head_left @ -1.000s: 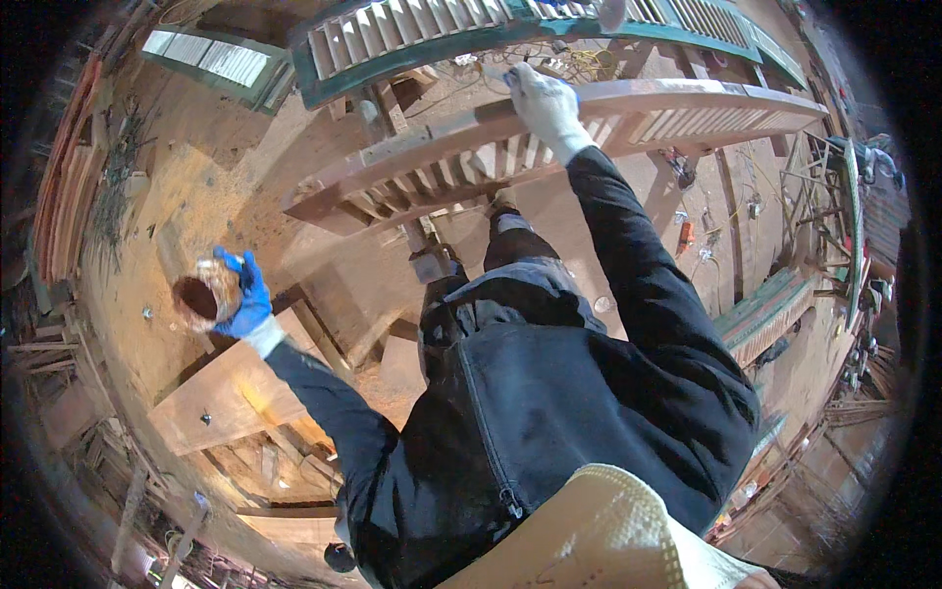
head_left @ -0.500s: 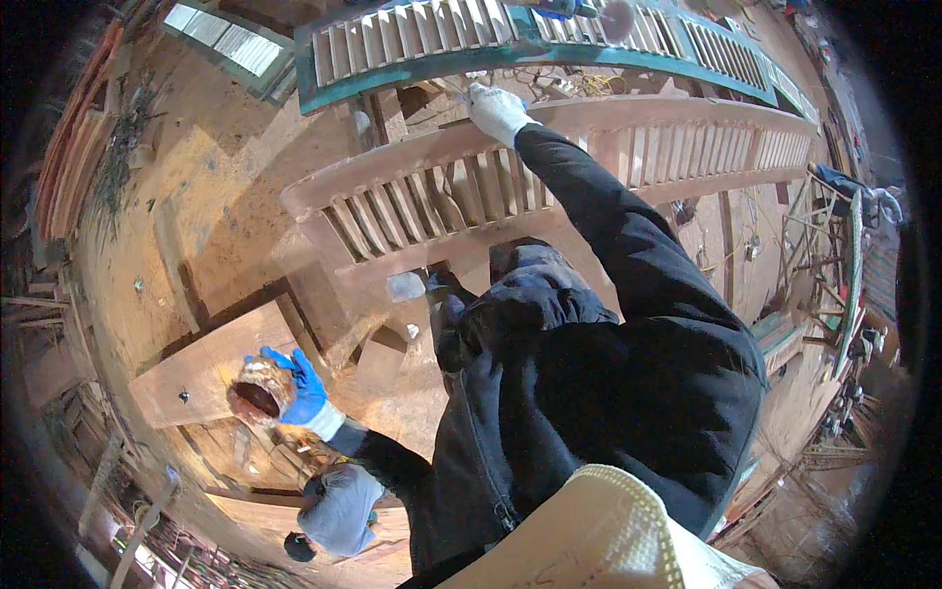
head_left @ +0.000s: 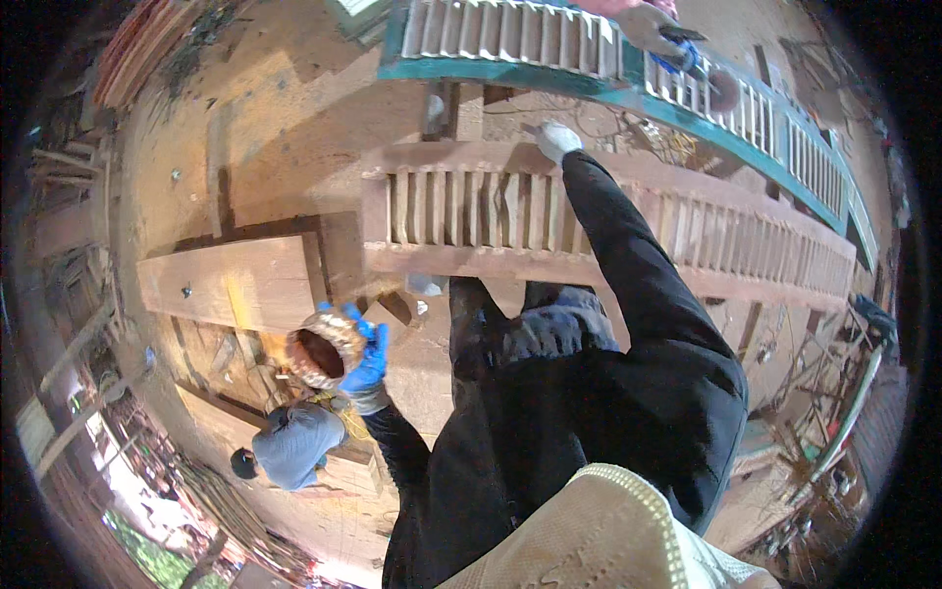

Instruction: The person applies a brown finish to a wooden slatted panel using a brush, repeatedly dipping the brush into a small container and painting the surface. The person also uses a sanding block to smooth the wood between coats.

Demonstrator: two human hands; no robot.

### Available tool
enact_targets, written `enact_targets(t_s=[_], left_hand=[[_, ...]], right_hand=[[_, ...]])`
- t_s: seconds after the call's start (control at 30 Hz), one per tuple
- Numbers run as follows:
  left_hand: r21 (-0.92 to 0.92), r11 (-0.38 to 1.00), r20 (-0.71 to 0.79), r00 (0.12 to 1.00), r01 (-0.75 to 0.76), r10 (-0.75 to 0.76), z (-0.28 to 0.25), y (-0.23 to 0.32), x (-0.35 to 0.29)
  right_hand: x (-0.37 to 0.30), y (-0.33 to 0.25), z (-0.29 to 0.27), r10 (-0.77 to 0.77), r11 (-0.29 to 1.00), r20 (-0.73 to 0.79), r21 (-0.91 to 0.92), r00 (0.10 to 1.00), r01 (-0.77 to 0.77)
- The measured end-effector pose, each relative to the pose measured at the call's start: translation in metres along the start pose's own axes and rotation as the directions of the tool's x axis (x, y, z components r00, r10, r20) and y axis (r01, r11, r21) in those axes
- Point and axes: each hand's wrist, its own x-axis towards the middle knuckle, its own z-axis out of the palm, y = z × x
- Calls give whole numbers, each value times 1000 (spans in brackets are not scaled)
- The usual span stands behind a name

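The left hand [head_left: 367, 361] grasps a pot [head_left: 324, 348]; at the far edge of a slatted panel [head_left: 540, 221], the right hand [head_left: 558, 142] has a hold I cannot tell.

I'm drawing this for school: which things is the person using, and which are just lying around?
Seemingly in use:
rough brown container, held in the left hand
brown slatted panel, near the right hand

Seemingly just lying about:
flat wooden board, left
stacked reddish planks, upper left
long poles, lower left
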Motion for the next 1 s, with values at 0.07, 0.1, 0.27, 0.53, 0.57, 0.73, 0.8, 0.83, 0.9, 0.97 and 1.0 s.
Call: enact_targets(t_s=[0.07,0.1,0.27,0.53,0.57,0.73,0.8,0.83,0.9,0.97,1.0], left_hand=[[-370,927,-113,987,68,-118,2,-16,9],[-402,906,-90,979,134,-184,6,-30,15],[-337,850,73,912,404,-404,50,-83,54],[350,744,141,753,569,-643,71,-126,101],[397,714,154,725,576,-671,73,-131,103],[-86,299,202,310,950,-929,93,-155,95],[98,301,148,285,948,-947,99,-169,78],[252,344,138,318,905,-938,101,-177,67],[627,427,277,326,651,-904,105,-192,44],[842,534,492,296,75,-818,110,-206,20],[816,526,462,275,239,-843,112,-215,7]], right_hand=[[0,2,-2,151,986,-17,74,988,-149],[-1,2,-5,195,972,-68,144,978,-184],[-44,-18,-47,239,783,-299,622,924,-1],[-277,-124,-137,227,496,-364,842,903,214],[-302,-143,-139,310,481,-349,860,884,171],[-395,-209,-124,205,951,-684,307,701,22],[-428,-219,-115,78,997,-717,41,692,-69],[-442,-221,-112,99,992,-724,14,683,-129],[-472,-224,-104,144,970,-737,-26,660,-240],[-500,-226,-96,178,951,-777,-22,604,-309],[-514,-226,-93,202,937,-782,-21,589,-349]])
